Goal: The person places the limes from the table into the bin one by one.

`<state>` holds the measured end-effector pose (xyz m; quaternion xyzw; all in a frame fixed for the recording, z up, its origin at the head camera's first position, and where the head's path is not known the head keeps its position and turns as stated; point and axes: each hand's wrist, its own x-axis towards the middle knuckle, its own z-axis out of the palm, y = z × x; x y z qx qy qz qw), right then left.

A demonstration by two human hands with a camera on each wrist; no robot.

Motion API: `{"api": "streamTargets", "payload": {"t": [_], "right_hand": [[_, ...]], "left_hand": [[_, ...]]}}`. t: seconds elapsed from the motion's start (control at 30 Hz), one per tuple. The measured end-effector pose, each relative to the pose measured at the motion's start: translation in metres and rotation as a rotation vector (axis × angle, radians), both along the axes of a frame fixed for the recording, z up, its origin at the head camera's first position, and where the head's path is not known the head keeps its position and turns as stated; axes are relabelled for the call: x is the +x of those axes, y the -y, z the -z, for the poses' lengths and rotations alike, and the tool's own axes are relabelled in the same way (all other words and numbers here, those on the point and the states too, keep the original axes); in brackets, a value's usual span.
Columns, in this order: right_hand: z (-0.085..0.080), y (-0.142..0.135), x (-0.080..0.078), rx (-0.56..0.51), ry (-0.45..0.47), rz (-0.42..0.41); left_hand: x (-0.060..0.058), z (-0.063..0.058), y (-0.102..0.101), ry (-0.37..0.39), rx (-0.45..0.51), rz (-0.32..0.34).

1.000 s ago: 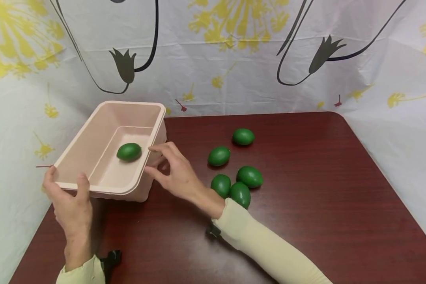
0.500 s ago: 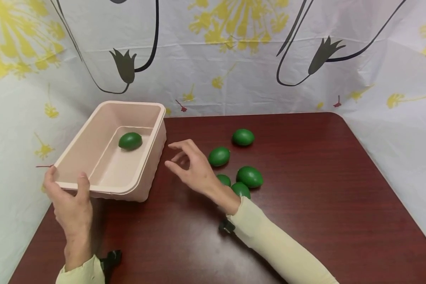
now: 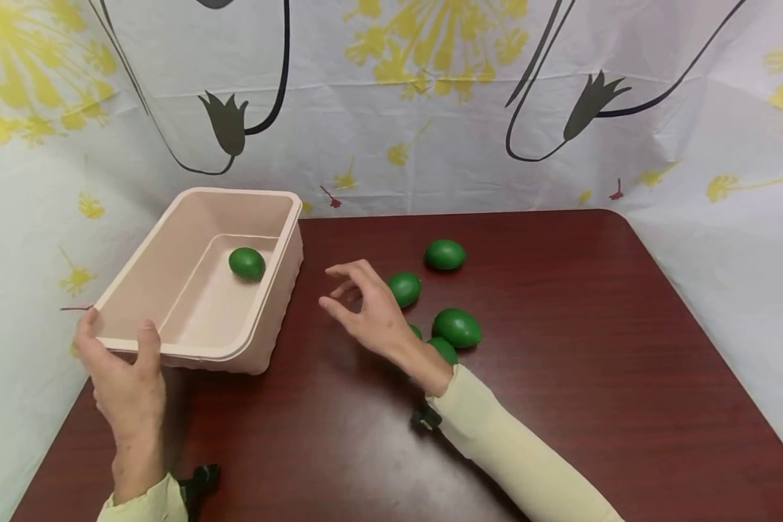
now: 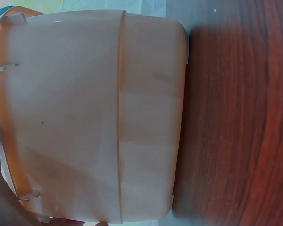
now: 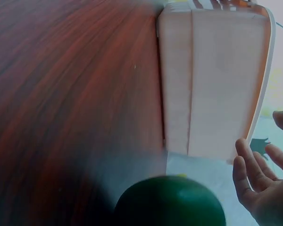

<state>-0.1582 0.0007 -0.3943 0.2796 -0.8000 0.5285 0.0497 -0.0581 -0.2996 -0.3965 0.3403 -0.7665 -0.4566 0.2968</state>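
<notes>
At the near left corner of a pale pink plastic bin (image 3: 280, 297), my left hand (image 3: 127, 399) grips the rim, thumb over the edge. One green lime (image 3: 246, 263) lies inside the bin, close to its right wall. My right hand (image 3: 378, 312) is over the table to the right of the bin, fingers loosely bent and holding nothing. Right beside that hand lies another lime (image 3: 404, 288), partly covered by it. In the right wrist view, a large rounded green lime (image 5: 170, 202) shows at the bottom, below the fingers.
A lime (image 3: 445, 255) sits farther back on the dark red wooden table (image 3: 594, 377). Another lime (image 3: 457, 328) is behind the right wrist, with more limes partly hidden by the arm. A patterned white cloth (image 3: 391, 167) hangs along the back and sides.
My right hand has moved off the bin's right rim, rightward toward the loose limes. The lime in the bin has rolled farther back and slightly right. The left hand keeps its grip.
</notes>
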Motion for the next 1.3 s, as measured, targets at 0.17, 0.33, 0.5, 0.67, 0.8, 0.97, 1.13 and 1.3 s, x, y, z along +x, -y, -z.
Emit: {"api": "streamTargets", "payload": {"t": [0.17,0.33,0.5,0.67,0.8,0.97,1.13,1.3], "right_hand": [[0.004,-0.007,-0.003,-0.007,0.009,0.02],[0.005,-0.013,-0.006,0.009,0.028,0.063],[0.006,-0.017,-0.007,0.021,0.04,0.086],[0.008,-0.021,-0.007,0.047,0.044,0.133],[0.009,-0.024,-0.007,0.056,0.065,0.156],[0.012,-0.03,-0.007,0.068,0.094,0.176],[0.016,-0.038,-0.007,0.089,0.105,0.22],[0.018,-0.045,-0.007,0.12,0.099,0.262]], "left_hand": [[0.002,-0.002,0.0,-0.009,0.001,0.0],[0.001,-0.001,0.0,-0.008,0.004,0.003],[0.001,-0.001,0.0,-0.005,0.003,0.0],[0.001,0.0,0.0,-0.024,-0.01,0.004],[0.001,-0.001,0.0,-0.017,-0.009,0.003],[0.001,-0.001,0.0,-0.012,-0.005,0.004],[0.001,0.0,0.0,-0.026,-0.012,0.004],[0.0,0.001,0.0,-0.035,-0.016,0.002]]}}
